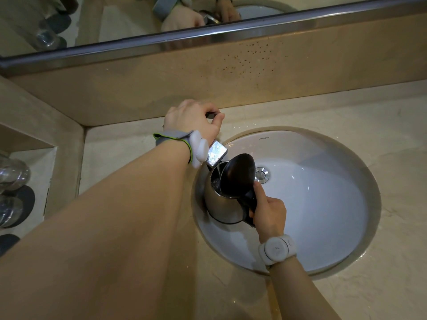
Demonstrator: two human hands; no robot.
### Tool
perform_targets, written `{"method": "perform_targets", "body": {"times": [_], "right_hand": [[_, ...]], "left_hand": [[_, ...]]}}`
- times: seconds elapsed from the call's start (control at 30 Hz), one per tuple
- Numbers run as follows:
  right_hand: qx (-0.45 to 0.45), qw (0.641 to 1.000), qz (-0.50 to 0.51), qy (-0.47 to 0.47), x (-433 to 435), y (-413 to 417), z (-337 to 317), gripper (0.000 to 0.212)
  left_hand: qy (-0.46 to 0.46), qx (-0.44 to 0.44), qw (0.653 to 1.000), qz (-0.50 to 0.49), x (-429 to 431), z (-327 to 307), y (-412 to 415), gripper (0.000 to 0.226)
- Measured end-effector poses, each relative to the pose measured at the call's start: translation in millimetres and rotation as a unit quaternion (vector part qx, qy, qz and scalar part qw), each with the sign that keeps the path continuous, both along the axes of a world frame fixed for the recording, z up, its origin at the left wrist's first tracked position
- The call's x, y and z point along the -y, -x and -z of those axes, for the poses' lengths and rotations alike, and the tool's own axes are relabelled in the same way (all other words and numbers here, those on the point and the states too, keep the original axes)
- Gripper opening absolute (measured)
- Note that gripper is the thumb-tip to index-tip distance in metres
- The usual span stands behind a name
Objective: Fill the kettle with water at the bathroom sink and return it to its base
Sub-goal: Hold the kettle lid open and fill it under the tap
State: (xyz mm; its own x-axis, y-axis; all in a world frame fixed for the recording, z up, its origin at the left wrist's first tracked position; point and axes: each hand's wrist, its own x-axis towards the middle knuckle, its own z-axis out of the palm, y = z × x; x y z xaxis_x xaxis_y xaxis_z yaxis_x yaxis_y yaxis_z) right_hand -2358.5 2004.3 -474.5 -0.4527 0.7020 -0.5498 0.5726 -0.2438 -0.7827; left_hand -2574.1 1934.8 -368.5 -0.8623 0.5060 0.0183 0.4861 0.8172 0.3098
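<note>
Right hand [268, 211] holds kettle [224, 204]

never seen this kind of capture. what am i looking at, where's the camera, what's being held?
No robot: a person's two bare hands, filmed by one wide-angle camera on their head, looking down at a bathroom counter. The right hand grips the black handle of a steel kettle, lid open, held in the white sink under the tap spout; water runs into it. The left hand is on the tap handle at the back. Both wrists wear white bands. A mirror above reflects the hands; glasses stand on a shelf at left.
</note>
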Motion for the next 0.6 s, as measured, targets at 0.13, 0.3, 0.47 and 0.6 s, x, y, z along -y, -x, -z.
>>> {"method": "perform_targets", "body": {"times": [0.13,0.3,0.47,0.6], "right_hand": [[0.003,1.0,-0.002,0.001,-0.2,-0.1,-1.7,0.076],[0.007,1.0,0.003,0.0,-0.5,-0.9,-0.8,0.077],[0.014,1.0,0.0,0.005,-0.4,-0.5,2.6,0.074],[0.013,1.0,0.002,0.005,-0.2,-0.4,2.4,0.076]], "left_hand": [[0.0,0.002,1.0,-0.001,0.3,0.5,0.2,0.027],[-0.003,0.007,1.0,-0.003,0.3,0.7,-0.1,0.026],[-0.004,0.004,1.0,0.0,0.2,1.1,0.0,0.027],[-0.003,0.005,1.0,-0.001,0.2,0.6,-0.1,0.026]]}}
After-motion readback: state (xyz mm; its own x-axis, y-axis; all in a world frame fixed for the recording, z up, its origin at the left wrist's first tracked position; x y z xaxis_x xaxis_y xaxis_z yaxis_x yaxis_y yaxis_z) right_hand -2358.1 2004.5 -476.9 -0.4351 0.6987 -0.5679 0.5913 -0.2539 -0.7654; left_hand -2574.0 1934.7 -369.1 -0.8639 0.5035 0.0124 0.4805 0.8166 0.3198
